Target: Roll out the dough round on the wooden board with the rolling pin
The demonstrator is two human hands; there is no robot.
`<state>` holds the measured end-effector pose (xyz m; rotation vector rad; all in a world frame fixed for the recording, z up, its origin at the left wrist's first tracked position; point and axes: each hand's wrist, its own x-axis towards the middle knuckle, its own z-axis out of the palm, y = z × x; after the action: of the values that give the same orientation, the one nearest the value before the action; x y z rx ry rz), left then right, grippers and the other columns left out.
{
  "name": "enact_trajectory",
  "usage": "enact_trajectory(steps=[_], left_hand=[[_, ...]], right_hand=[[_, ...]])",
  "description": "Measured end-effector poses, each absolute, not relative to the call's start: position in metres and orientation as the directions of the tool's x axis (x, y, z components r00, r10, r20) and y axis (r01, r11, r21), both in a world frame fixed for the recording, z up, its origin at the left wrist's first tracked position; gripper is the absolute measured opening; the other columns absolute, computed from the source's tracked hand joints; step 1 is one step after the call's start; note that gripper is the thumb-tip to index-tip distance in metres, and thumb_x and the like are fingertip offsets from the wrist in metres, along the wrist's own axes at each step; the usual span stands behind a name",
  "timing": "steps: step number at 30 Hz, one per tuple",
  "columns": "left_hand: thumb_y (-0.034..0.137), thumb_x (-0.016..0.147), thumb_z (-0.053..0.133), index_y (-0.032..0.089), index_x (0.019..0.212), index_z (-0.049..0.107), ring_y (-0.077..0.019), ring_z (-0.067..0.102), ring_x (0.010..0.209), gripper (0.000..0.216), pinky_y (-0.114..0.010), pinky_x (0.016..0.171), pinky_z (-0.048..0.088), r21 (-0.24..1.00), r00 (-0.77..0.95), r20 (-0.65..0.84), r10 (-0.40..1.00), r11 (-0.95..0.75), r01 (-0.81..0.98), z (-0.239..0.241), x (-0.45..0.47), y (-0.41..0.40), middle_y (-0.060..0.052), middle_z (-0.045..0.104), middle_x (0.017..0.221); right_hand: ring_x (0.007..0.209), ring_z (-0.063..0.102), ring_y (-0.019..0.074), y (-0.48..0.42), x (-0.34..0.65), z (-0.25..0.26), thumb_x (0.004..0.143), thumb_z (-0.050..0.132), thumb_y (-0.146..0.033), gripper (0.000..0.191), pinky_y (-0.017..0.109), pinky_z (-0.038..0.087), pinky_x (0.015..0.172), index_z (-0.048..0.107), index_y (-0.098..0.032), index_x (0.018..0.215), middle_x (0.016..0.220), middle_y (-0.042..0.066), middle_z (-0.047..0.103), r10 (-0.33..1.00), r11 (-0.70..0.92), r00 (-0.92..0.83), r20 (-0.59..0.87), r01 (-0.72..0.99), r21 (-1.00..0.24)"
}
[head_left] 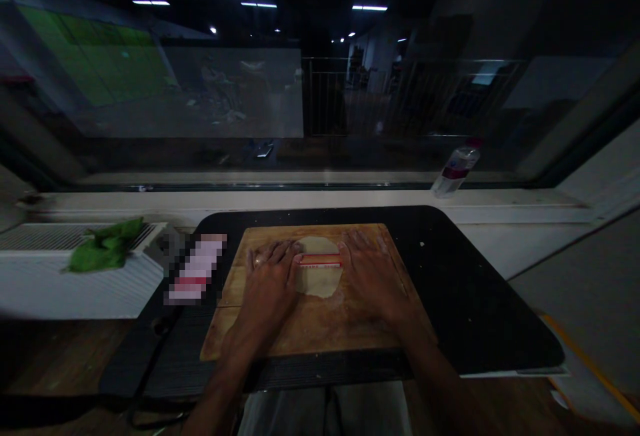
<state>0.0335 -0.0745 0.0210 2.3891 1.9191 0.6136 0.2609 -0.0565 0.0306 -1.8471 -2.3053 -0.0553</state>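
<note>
A flattened round of pale dough [319, 283] lies on a wooden board [345, 339]. Across the dough runs a slim rolling pin [320, 261] with a red-and-white lettered band; its ends are hidden under my hands. My left hand [273, 269] lies over the left end, palm down, with its fingers stretched forward and apart. Over the right end rests my right hand [367, 269], its fingers also spread and pointing forward. Both hands press on the pin from above rather than wrapping round it. Pale flour marks the fingers and parts of the board.
The board sits on a black table [475, 316]. Left of it lies a pixelated pinkish item [197, 269]. A green cloth [107, 246] drapes over a white radiator [75, 289]. On the window sill [320, 199] stands a water bottle [456, 169], below a dark, reflecting window [225, 89].
</note>
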Motion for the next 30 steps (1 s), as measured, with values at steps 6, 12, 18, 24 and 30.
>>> enact_trajectory(steps=[6,12,18,24,30], left_hand=[[0.026,0.117,0.042,0.023,0.149,0.072,-0.0351,0.062,0.153,0.045,-0.076,0.138,0.027,0.204,0.239,0.374,0.896,-0.331,0.921,0.013,0.028,-0.094,-0.01,0.071,0.159],[0.026,0.117,0.042,0.021,0.148,0.073,-0.031,0.068,0.146,0.044,-0.066,0.136,0.041,0.191,0.319,0.449,0.834,-0.439,0.878,-0.001,0.019,-0.109,-0.009,0.075,0.153],[0.027,0.117,0.044,0.018,0.145,0.073,-0.0291,0.073,0.139,0.042,-0.057,0.126,0.055,0.184,0.317,0.543,0.777,-0.479,0.858,-0.01,0.021,-0.122,-0.011,0.078,0.148],[0.029,0.117,0.045,0.02,0.145,0.072,-0.0275,0.074,0.135,0.04,-0.054,0.125,0.057,0.202,0.302,0.563,0.769,-0.483,0.852,-0.016,0.021,-0.126,-0.01,0.079,0.146],[0.032,0.116,0.048,0.018,0.15,0.068,-0.0325,0.068,0.144,0.041,-0.058,0.127,0.051,0.158,0.293,0.561,0.774,-0.447,0.88,-0.019,0.031,-0.117,-0.014,0.074,0.153]], right_hand=[[0.16,0.052,0.0339,-0.082,0.255,0.023,0.122,0.029,-0.036,0.056,0.06,0.031,0.134,0.063,-0.015,0.161,0.167,0.016,0.062,0.977,0.144,-0.117,0.176,0.979,-0.148],[0.156,0.057,0.0329,-0.103,0.258,-0.001,0.121,0.034,-0.033,0.051,0.056,0.036,0.13,0.07,-0.018,0.155,0.16,0.013,0.069,0.95,0.156,-0.104,0.294,0.975,-0.159],[0.152,0.061,0.0322,-0.13,0.257,-0.02,0.12,0.036,-0.03,0.049,0.066,0.011,0.141,0.069,-0.02,0.156,0.157,0.011,0.071,0.862,0.206,-0.118,0.494,0.97,-0.127],[0.161,0.052,0.0333,-0.143,0.259,-0.028,0.116,0.044,-0.024,0.051,0.063,0.016,0.142,0.061,-0.017,0.164,0.167,0.014,0.063,0.825,0.246,-0.176,0.537,0.968,-0.059],[0.162,0.05,0.0319,-0.129,0.259,-0.032,0.117,0.045,-0.029,0.049,0.059,0.022,0.141,0.065,-0.02,0.16,0.165,0.013,0.065,0.809,0.246,-0.164,0.564,0.967,-0.071]])
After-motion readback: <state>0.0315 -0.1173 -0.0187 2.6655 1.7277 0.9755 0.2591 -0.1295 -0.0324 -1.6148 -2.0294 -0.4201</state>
